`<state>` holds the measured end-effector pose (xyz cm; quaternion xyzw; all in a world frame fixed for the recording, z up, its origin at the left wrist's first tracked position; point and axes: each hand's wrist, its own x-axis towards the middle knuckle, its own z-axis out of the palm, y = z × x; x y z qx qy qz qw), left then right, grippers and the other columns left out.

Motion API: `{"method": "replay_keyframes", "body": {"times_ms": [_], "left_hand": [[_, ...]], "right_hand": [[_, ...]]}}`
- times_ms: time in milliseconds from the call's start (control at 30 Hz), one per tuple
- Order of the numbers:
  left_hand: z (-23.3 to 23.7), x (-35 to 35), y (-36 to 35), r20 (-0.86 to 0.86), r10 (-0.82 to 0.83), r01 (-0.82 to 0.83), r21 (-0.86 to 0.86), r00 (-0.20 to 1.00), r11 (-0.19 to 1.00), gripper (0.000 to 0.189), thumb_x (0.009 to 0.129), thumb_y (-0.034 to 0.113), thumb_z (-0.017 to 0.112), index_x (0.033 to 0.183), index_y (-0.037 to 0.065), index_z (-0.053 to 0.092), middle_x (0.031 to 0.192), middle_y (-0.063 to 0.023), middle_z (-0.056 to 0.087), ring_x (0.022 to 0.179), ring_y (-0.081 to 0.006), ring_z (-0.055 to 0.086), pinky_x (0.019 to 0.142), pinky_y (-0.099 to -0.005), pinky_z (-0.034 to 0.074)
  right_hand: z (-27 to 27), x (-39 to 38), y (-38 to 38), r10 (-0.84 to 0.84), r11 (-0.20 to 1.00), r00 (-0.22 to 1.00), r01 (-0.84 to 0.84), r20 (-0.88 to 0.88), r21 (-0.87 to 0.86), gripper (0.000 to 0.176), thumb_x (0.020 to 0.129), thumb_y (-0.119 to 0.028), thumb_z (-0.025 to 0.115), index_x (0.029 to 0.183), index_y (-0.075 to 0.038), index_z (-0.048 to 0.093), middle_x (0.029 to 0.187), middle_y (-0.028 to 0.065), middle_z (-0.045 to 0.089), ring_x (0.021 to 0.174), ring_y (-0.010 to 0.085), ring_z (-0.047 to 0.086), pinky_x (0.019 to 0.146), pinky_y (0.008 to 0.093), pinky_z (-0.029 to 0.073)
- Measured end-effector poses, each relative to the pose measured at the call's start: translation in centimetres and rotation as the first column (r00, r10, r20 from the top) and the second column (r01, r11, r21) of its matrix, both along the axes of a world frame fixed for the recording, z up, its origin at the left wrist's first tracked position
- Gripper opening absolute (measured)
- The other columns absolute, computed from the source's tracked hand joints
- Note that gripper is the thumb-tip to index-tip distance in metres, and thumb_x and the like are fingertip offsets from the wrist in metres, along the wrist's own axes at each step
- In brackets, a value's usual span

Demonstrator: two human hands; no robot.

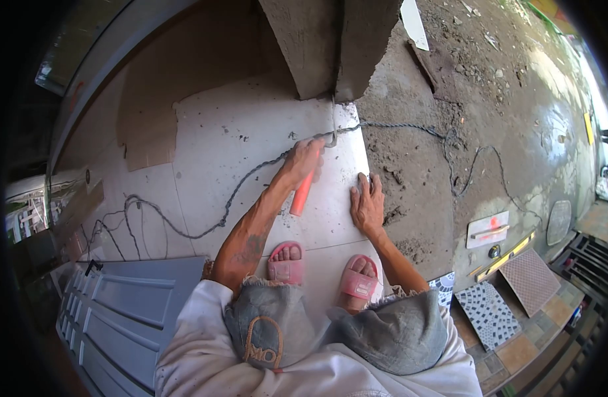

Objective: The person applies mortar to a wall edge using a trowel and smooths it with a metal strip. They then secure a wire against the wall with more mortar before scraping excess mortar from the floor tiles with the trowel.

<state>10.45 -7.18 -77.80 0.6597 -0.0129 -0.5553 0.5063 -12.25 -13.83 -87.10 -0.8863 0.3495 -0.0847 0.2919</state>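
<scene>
Free: bare tile (238,119), left and centre.
Ahead: pillar (330,46) standing at tile's far edge, blocks forward reach.
Across tile: slack cord (238,195), running on over mortar (416,172) on right.
Near side: sandals (287,268).
Lower left: door (132,317), lying flat.

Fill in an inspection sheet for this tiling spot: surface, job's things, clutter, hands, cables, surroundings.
Surface: white floor tile, gritty; bare mortar bed to its right.
Job's things: orange-handled tool, its head at the tile's far edge.
Clutter: cardboard piece; patterned tiles; yellow level.
Hands: left hand gripping the tool; right hand flat on the tile's edge.
Cables: twisted cord crossing tile and mortar.
Surroundings: concrete pillar; grey door panel.
</scene>
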Motion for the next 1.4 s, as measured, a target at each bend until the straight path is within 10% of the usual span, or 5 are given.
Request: {"method": "replay_keyframes", "body": {"times_ms": [1033, 1367, 1400], "left_hand": [[-1.6, 2.4, 0.9, -0.031, 0.023, -0.020, 0.083, 0.999, 0.996, 0.036, 0.095, 0.041, 0.052, 0.090, 0.006, 0.050, 0.071, -0.0028, 0.048, 0.055, -0.0134, 0.046, 0.047, -0.0295, 0.041], [5.0, -4.9, -1.2, -0.451, -0.245, 0.171, -0.199, 0.858, 0.965, 0.033, 0.097, 0.035, 0.053, 0.094, 0.003, 0.054, 0.069, -0.0020, 0.050, 0.052, -0.0105, 0.046, 0.042, -0.0285, 0.039], [4.4, -5.7, -1.4, -0.294, -0.320, 0.282, -0.165, 0.901, 0.945, 0.033, 0.098, 0.035, 0.053, 0.095, 0.002, 0.054, 0.069, -0.0023, 0.050, 0.052, -0.0110, 0.047, 0.042, -0.0290, 0.039]], "right_hand": [[-0.3, 0.0, 0.2, -0.015, 1.000, 1.000, 0.015, 0.006, -0.017, 0.045, 0.099, -0.029, 0.054, 0.140, -0.012, 0.046, 0.143, 0.0254, 0.040, 0.121, 0.0400, 0.050, 0.100, 0.0483, 0.039], [-1.2, -0.8, 0.2, 0.019, 1.000, 1.000, -0.019, 0.016, 0.002, 0.047, 0.097, -0.025, 0.057, 0.140, -0.009, 0.046, 0.141, 0.0274, 0.041, 0.120, 0.0428, 0.050, 0.097, 0.0486, 0.041], [-1.4, -1.2, 0.4, 0.039, 0.999, 0.999, -0.039, 0.015, -0.014, 0.048, 0.097, -0.025, 0.058, 0.140, -0.008, 0.045, 0.141, 0.0275, 0.042, 0.120, 0.0428, 0.050, 0.097, 0.0488, 0.041]]}}
